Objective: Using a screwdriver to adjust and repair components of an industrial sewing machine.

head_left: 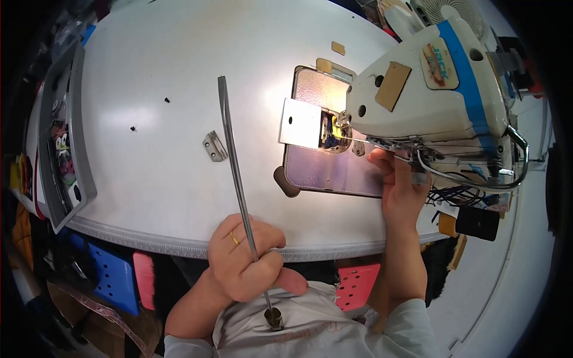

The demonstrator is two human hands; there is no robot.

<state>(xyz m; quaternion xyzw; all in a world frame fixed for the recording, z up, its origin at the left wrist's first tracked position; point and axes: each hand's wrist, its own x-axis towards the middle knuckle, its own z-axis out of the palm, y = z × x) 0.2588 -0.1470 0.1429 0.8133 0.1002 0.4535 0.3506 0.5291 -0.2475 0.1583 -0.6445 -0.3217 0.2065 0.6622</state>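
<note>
My left hand [248,256], with a ring on one finger, is closed round long slim metal tweezers [234,155] that stand upright before my shirt. A small brassy-brown piece [273,319] shows at their lower end. My right hand [406,191] is under the arm of a white sewing machine [424,89], its fingers bent and partly hidden. Beside its fingertips a thin bright shaft [361,141] runs toward the needle area; what the hand grips is unclear. The machine's white slide plate [301,123] sits left of the lit opening [334,131], which shows yellow and blue inside.
A metal needle plate [215,147] and two small dark screws [167,100] lie on the white table [149,179]. A grey tray [74,131] of small things stands at far left. Black cables [462,196] and a dark block [477,223] are at right.
</note>
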